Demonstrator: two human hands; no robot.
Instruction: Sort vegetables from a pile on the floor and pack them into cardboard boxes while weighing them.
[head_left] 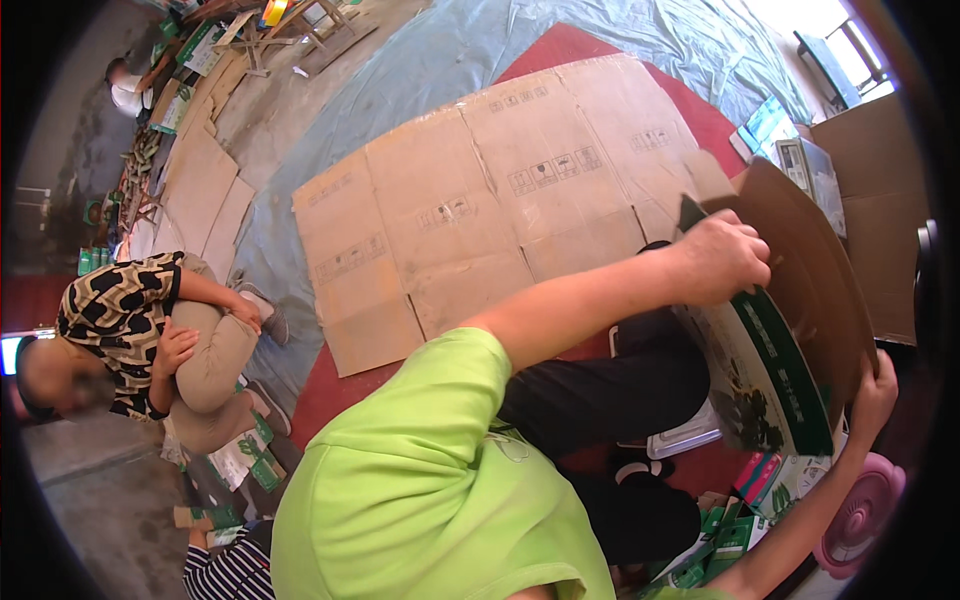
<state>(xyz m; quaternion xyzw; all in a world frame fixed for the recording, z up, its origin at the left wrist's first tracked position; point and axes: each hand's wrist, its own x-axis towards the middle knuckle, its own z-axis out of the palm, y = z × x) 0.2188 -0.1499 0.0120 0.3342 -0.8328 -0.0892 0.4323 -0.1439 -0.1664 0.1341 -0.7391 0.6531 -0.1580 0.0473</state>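
A cardboard box [745, 365] with white and dark green printed sides and a plain brown inside is tilted beside my knee, its flaps spread apart. Along its upper edge, my left hand [722, 258] is closed with the fingers wrapped round the board. My right hand [874, 396] grips the brown flap at the far right side, with the thumb and fingers pinching its edge. The bottom of the box is out of sight. Ahead and to the left of it lies a large flattened brown cardboard sheet [450, 210], creased into panels.
A person in a patterned top [125, 300] sits at the left; a striped sleeve [230, 565] shows below. Blue sheeting [400, 110] and a red mat [700, 105] cover the floor. Green cartons [740, 537] and a pink plastic item [860, 515] are at lower right, a brown carton [870, 190] at right.
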